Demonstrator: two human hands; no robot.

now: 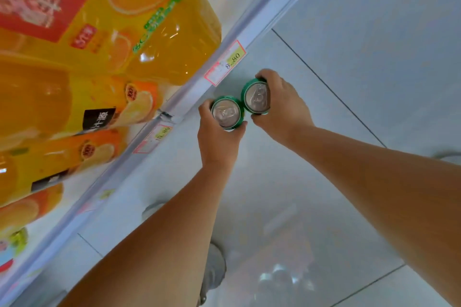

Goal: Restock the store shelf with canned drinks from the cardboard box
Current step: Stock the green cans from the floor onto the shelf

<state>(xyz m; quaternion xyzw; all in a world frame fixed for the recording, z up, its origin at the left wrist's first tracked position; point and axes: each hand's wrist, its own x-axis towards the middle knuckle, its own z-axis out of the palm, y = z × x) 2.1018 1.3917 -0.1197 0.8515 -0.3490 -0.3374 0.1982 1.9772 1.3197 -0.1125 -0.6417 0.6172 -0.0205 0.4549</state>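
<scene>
I look straight down past a shelf edge. My left hand (pixel 219 139) grips a green can (pixel 226 112), its silver top with pull tab facing me. Beside it and touching it, my right hand (pixel 282 104) grips a second green can (pixel 257 96), also seen from above. Both cans hang just below and to the right of the pale shelf rail (pixel 189 92), over the floor. A blurred box with silvery can tops (pixel 279 274) lies on the floor at the bottom. The lower parts of both cans are hidden by my fingers.
Large orange juice bottles (pixel 139 32) with red and yellow labels fill the shelf at left. Price tags (pixel 225 62) sit on the rail. Pale grey floor tiles (pixel 374 45) spread to the right. A grey shoe (pixel 214 274) shows near the bottom.
</scene>
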